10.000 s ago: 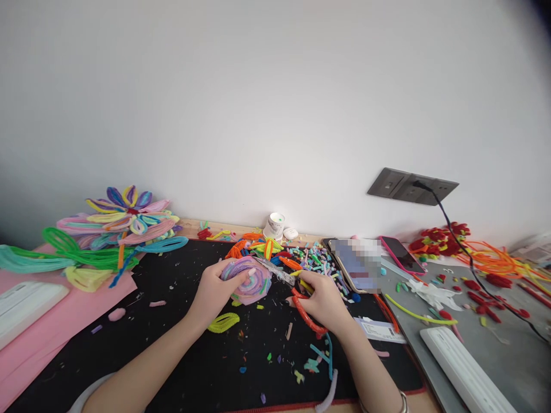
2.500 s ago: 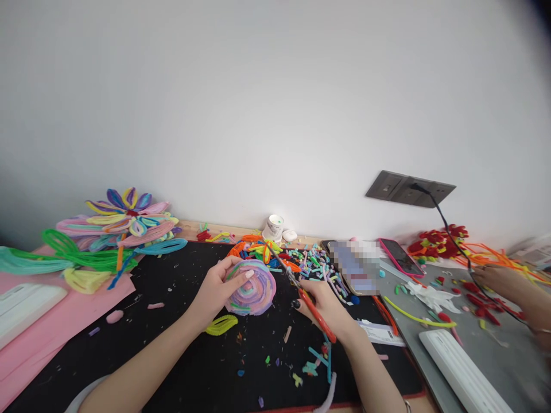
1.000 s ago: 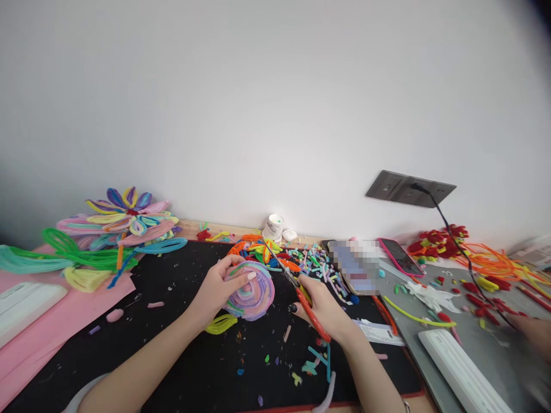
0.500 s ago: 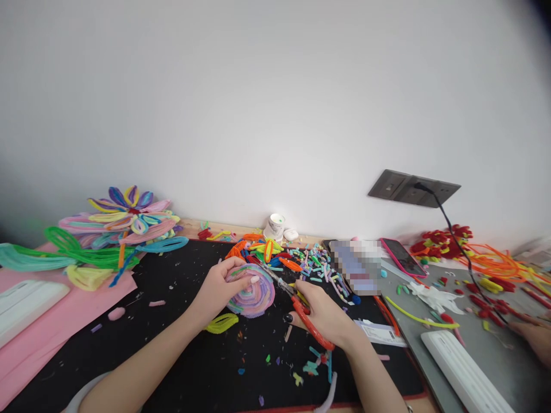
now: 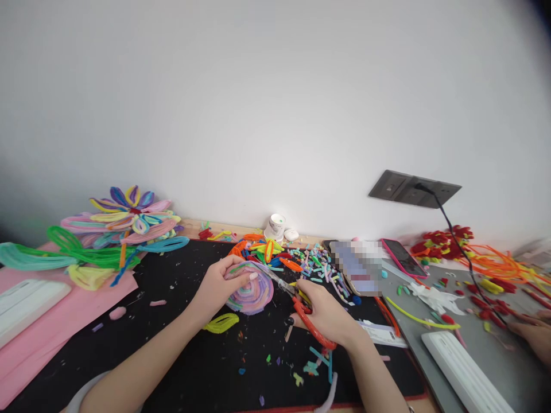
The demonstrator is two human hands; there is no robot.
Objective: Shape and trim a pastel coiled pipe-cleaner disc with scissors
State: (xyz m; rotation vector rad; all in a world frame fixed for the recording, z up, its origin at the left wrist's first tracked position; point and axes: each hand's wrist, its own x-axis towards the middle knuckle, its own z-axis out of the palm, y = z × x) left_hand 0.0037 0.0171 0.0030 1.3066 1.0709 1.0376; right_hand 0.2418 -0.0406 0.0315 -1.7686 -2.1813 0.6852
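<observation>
Between the thumb and fingers of my left hand [image 5: 221,285] is a flat round coil of pastel pipe cleaners [image 5: 252,298], striped purple, pink and green. My right hand [image 5: 321,310] grips red-handled scissors [image 5: 310,324], whose metal blades reach left to the coil's upper right edge. Whether the blades are parted there is too small to tell. Just below the coil lies a yellow looped pipe cleaner [image 5: 221,323] on the black mat [image 5: 193,367]. Behind both hands sits a heap of colourful pipe-cleaner cuttings [image 5: 316,264].
A paper cup [image 5: 275,226] stands by the wall. A phone [image 5: 355,269] and a pink-edged phone [image 5: 403,258] lie at right. A large pipe-cleaner flower [image 5: 133,212] rests at left. On the grey board [image 5: 482,355], another person's hand [image 5: 531,335] is among red pieces.
The scissors have swung from pointing above the coil to lying against its upper edge. My left hand keeps its hold on the coil. The other person's hand has shifted at the right edge.
</observation>
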